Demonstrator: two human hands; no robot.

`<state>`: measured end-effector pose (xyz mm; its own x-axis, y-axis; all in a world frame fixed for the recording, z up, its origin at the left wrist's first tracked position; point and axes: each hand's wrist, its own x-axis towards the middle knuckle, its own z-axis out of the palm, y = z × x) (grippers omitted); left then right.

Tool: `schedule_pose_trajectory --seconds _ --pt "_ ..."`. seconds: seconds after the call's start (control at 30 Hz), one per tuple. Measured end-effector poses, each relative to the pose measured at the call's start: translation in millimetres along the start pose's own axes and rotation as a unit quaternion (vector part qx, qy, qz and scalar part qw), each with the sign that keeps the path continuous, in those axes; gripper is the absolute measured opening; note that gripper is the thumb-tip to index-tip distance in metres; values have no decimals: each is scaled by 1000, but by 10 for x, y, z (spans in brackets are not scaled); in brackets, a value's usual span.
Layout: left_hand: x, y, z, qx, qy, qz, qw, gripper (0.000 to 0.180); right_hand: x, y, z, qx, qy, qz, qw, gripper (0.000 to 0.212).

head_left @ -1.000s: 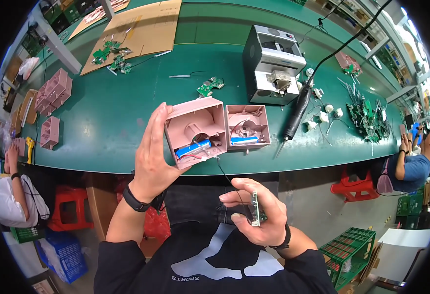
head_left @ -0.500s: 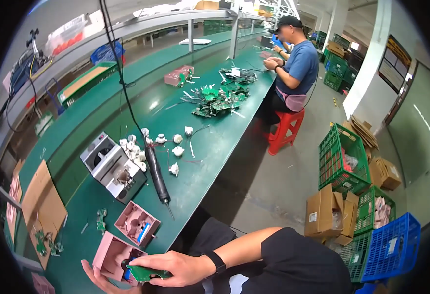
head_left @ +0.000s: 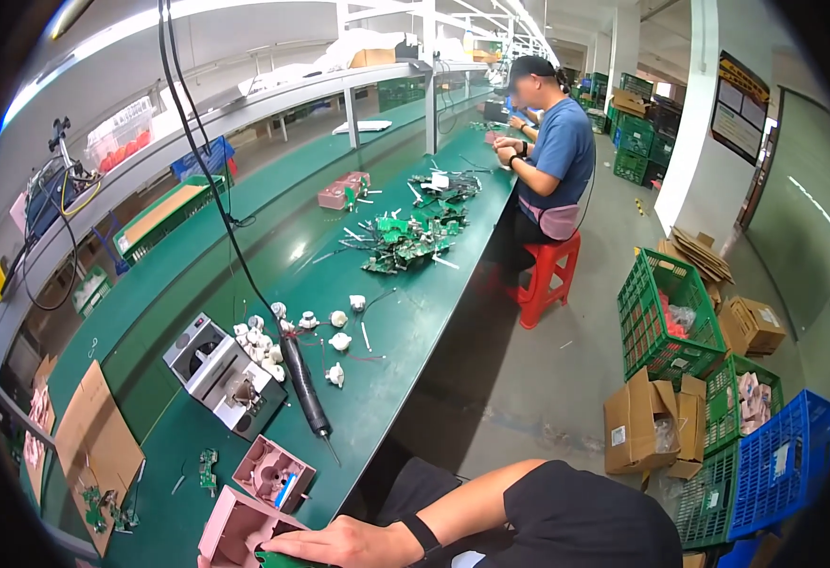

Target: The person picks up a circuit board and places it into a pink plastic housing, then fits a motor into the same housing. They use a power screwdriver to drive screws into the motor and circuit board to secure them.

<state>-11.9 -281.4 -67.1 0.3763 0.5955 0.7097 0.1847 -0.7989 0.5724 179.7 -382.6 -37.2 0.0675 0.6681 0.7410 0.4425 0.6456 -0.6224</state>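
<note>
At the lower edge, my right hand (head_left: 344, 543) is closed on a green circuit board (head_left: 278, 559), pressed at the opening of a pink plastic housing (head_left: 229, 523). The picture's edge cuts off the lower part of the housing and board, and my left hand is out of sight. Just beyond lies a second pink housing (head_left: 256, 461), open side up, with a blue part and round mouldings inside. A small green board (head_left: 208, 470) rests to its left. Past it, a black corded screwdriver (head_left: 305, 390) lies on the green bench, tip toward me.
A grey machine (head_left: 221, 369) stands beside several white round parts (head_left: 262, 352). Farther along are a pile of circuit boards (head_left: 401, 241) and a pink housing (head_left: 344, 191). A seated co-worker (head_left: 557, 151) is on a red stool (head_left: 549, 275). Crates (head_left: 666, 312) and cartons (head_left: 640, 426) stand right.
The view has tilted up, so everything sits lower and my left hand has left the picture. My right hand stays on the circuit board at the housing.
</note>
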Motion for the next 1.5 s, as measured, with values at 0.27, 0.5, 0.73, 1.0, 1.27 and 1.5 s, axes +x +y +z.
schedule_pose_trajectory --seconds 0.27,0.5,0.73,1.0,1.27,1.5 --pt "-45 23 -155 58 -12 -15 998 125 -160 79 -49 -146 -94 -109 979 44" --pt "-88 -118 -305 -71 56 -184 979 75 -130 170 -63 -91 6 -268 959 31" --pt "115 319 -247 -287 126 -390 866 63 -344 461 -65 92 11 70 993 53" --pt "-94 359 -113 -51 -13 -106 993 97 -479 682 370 209 -157 132 956 31" --pt "-285 -522 -58 -287 9 -237 928 135 -393 632 392 -47 -162 144 975 10" --pt "-380 -690 -313 -230 41 -378 896 126 -342 812 850 -203 -220 45 953 27"
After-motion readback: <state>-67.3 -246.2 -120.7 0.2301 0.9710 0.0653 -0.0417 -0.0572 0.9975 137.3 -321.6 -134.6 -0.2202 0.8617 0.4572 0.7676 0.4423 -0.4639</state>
